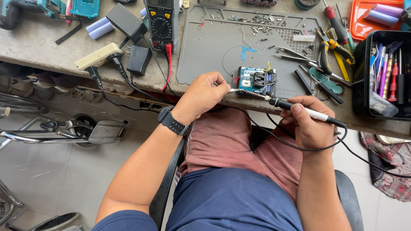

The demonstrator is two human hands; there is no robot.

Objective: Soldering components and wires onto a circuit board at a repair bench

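A: In the head view, what has each hand got?

B: The right hand [310,126], right of centre, has its fingers wrapped round a soldering iron [299,110], held like a pen. The tip points left and meets the lower edge of the blue circuit board [256,81], which lies at the near edge of the grey work mat [205,55] in the middle of the frame. The left hand [201,96] is curled nearly closed and pinches a thin strand, probably solder wire [233,90], fed in toward the same spot.

A: So which step is this?

B: I'd judge a joint is being soldered at the board's lower left edge, beside the red wire.

A: And what does the next move call for?

B: Steady hands: tip and wire must meet on the pad, clear of the black connector. The iron's cord loops across the lap, so it could tug.

A: What's around?

B: A multimeter [162,23] upper left, pliers [329,53] and a tool bin [385,77] at right.
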